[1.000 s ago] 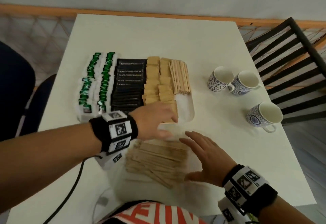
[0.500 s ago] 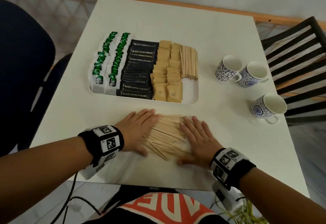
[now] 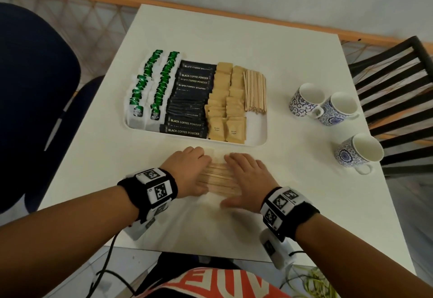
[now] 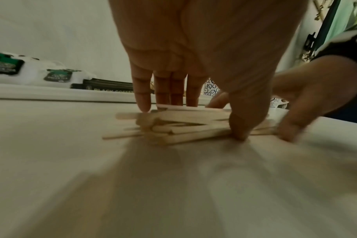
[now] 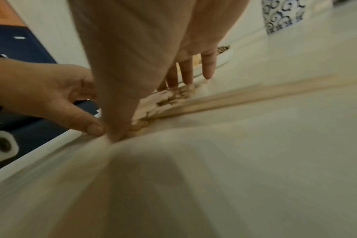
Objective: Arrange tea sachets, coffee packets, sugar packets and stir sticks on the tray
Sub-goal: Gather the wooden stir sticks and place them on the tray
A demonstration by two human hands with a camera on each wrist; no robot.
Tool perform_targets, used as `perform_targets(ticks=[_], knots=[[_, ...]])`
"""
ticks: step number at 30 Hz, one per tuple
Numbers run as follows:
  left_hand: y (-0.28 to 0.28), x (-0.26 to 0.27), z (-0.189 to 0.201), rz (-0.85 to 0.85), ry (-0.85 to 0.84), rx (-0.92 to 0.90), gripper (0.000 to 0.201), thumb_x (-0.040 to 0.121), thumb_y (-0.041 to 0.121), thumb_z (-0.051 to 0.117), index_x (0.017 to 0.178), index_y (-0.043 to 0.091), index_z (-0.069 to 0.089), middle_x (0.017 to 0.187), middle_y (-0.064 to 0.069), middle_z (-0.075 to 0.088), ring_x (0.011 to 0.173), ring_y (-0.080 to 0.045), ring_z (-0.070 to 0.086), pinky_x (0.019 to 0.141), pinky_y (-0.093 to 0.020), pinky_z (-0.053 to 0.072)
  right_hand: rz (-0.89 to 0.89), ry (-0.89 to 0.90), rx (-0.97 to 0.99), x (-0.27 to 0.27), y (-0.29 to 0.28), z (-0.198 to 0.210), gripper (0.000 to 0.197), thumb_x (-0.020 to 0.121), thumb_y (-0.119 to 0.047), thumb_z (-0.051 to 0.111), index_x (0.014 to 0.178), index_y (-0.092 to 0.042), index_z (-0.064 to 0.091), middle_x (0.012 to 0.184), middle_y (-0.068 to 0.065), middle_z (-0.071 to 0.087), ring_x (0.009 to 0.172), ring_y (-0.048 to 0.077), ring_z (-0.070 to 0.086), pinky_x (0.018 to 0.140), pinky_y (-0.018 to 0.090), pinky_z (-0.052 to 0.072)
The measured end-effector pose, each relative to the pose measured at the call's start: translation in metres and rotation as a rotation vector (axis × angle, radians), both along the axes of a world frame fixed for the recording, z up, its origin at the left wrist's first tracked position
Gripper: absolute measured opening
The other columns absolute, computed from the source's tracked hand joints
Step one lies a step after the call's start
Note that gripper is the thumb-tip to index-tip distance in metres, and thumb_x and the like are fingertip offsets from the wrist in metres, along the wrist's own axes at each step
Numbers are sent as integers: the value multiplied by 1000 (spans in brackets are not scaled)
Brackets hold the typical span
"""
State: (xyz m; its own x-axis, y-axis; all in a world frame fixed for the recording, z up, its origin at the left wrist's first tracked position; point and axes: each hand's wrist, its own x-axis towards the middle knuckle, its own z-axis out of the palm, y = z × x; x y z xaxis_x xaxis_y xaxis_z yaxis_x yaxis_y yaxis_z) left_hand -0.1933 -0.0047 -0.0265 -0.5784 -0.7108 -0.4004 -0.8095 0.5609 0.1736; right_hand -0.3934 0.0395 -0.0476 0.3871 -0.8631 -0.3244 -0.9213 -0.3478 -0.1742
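On the white table, a loose pile of pale wooden stir sticks lies just in front of the near rim of the white rectangular tray, not on it. The left hand and the right hand press in on the pile from either side, fingers straight and together, tips on the tabletop; neither hand is curled round anything. The left wrist view shows the thumb planted at the near edge of the sticks and the fingers at the far edge. In the right wrist view the sticks are smeared by blur, so how neatly they line up is hard to judge.

Half a second ago the hands lay flatter and wider apart with the sticks fanned out between them; now the hands are closer and the pile is narrower and more parallel. A second ago the left hand was at the tray's near edge, above the brown packets.

On the tray, from left to right: two rows of green-labelled white tea sachets, black coffee powder packets, tan brown-sugar packets, and a tidy bundle of wooden sticks in the far right corner. Three blue-patterned white mugs stand to the right of the tray.
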Motion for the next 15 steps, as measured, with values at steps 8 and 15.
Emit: perform_targets(ticks=[8,15], knots=[[-2,-11,7,47,-63,75,40,86,38,57,117,15,47,119,-5,47,109,-24,47,74,-32,38,25,40,71,20,-27,18,46,86,-29,53,130,-22,44,121,2,47,111,23,47,82,33,45],[-13,-25,3,118,-120,48,43,90,34,58,123,11,43,126,-8,46,118,-26,43,88,-38,45,1,120,106,33,-43,19,40,80,-29,62,115,-15,46,111,5,51,100,25,52,69,31,37]])
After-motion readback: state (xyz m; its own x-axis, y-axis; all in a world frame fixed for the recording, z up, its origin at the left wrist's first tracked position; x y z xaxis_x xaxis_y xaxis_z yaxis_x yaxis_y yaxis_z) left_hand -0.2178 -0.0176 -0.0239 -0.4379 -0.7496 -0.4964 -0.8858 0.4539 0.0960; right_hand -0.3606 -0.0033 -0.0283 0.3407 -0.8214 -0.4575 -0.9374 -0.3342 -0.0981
